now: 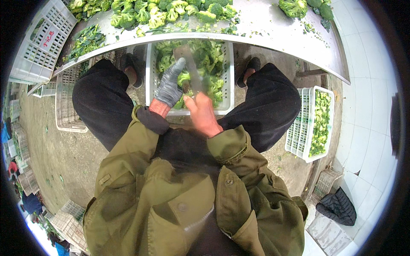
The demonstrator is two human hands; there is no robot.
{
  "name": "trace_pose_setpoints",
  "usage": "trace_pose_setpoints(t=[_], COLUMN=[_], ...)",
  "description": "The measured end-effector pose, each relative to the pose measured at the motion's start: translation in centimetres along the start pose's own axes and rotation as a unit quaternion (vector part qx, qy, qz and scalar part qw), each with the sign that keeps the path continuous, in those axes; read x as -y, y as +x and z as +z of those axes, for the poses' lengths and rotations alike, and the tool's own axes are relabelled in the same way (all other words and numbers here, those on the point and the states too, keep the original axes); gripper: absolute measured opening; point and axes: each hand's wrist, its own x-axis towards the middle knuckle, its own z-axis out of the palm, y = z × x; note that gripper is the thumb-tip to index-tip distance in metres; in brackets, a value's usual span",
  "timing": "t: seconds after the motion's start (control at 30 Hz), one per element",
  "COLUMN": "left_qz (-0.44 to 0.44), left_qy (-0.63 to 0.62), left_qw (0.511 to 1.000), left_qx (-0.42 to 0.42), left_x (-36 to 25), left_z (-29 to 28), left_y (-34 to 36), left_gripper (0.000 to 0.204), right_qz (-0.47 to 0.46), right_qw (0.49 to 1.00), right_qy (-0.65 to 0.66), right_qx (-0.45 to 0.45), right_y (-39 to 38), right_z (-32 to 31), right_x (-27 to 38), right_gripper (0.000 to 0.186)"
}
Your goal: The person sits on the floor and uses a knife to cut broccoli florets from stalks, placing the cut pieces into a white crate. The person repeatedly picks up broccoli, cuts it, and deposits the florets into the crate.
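Observation:
My left hand (170,85), in a grey glove, is closed around a small piece of broccoli (183,79). In my bare right hand (202,114) is a knife (194,70) with a broad blade, blurred by motion. Its blade points away from me and runs close beside the gloved fingers; whether it touches the broccoli I cannot tell. Both hands are over a white plastic crate (229,87) between my knees, partly under the table edge. Cut broccoli florets (213,55) fill much of that crate.
A metal table (265,36) crosses in front, bearing a broccoli heap (171,12), green scraps (87,40) and larger heads (294,6) at right. A crate of small green pieces (320,123) stands right, an upright white crate (45,42) far left, a dark jacket (337,208) lower right.

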Motion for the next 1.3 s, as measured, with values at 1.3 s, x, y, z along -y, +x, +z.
trace_pose_setpoints(t=[1.3], left_qz=[0.038], left_qy=[0.12], left_qw=[0.989], left_qx=[-0.074], left_x=[1.9], left_z=[-0.4], left_y=[0.6], left_gripper=[0.036], right_qz=[0.113], right_qw=[0.989], right_qy=[0.071], right_qx=[0.069], right_y=[0.8], right_z=[0.0], right_x=[-2.5], right_gripper=[0.031])
